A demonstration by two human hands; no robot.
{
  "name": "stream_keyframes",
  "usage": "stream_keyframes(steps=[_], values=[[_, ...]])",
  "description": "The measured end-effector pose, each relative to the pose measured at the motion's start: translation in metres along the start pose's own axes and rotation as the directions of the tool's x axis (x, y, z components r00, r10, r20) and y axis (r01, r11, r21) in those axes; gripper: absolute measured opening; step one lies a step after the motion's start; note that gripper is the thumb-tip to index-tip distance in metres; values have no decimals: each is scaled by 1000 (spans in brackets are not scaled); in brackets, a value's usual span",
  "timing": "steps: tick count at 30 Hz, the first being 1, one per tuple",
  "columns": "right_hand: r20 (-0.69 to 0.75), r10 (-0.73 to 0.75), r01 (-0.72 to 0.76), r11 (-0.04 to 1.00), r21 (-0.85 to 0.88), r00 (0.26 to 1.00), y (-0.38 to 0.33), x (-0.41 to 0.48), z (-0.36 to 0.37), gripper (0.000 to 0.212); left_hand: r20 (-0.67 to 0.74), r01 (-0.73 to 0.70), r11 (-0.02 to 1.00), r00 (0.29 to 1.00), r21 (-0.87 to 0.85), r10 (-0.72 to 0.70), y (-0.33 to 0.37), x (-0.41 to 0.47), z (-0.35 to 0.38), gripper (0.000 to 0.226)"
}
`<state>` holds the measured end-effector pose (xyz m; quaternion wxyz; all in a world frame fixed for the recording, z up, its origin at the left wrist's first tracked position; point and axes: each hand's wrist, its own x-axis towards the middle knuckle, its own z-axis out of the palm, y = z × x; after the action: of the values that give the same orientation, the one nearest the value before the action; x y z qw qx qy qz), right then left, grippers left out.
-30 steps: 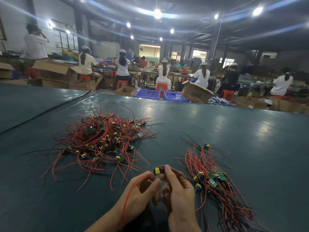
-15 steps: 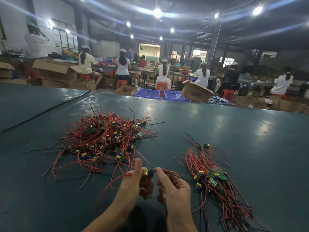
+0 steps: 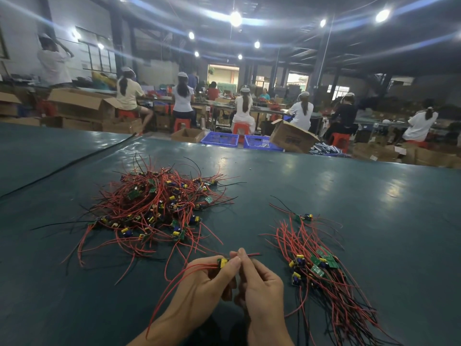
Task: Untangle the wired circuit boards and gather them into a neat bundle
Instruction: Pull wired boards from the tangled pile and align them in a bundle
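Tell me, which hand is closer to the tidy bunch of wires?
Right. The right hand sits just left of the tidy bundle, with a gap between. The left hand is farther away, beyond the right hand. Both pinch one wired board.

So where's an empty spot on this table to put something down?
Bare table lies between the tangled pile and the neat bundle, right of the bundle, and near-left in front of the pile. It is crowded at the near middle, where the left hand and right hand hold a wired board.
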<state>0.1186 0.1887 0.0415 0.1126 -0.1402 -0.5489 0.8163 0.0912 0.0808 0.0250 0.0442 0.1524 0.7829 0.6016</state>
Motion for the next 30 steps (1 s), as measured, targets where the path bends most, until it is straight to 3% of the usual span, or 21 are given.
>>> stream_keyframes(steps=[5,7,13,19,22,26,28,30], values=[[-148,84,-84,996,9,985,-3,11,-6,21,26,-76,997,997,34,75,8,-4,5,50],[-197,113,-100,992,76,974,-7,18,-13,21,-6,-122,991,993,-54,122,12,-5,7,50],[-315,83,-4,969,246,945,-22,36,-39,17,2,-193,974,981,-118,195,12,-7,9,50],[-332,40,67,950,306,942,-18,35,-36,19,-4,-219,962,975,-165,221,12,-7,7,48],[-284,25,36,977,208,959,-8,27,-26,30,-65,-203,953,979,-227,193,14,-5,6,51],[-17,-20,20,1000,-20,1000,5,8,-7,43,-108,-192,945,980,-266,168,15,-2,3,48],[98,-42,45,999,-22,994,6,2,2,33,-73,-182,939,983,-293,168,16,-2,3,39],[95,-67,69,997,-22,993,5,1,4,23,-32,-178,935,984,-308,177,18,-3,2,34]])
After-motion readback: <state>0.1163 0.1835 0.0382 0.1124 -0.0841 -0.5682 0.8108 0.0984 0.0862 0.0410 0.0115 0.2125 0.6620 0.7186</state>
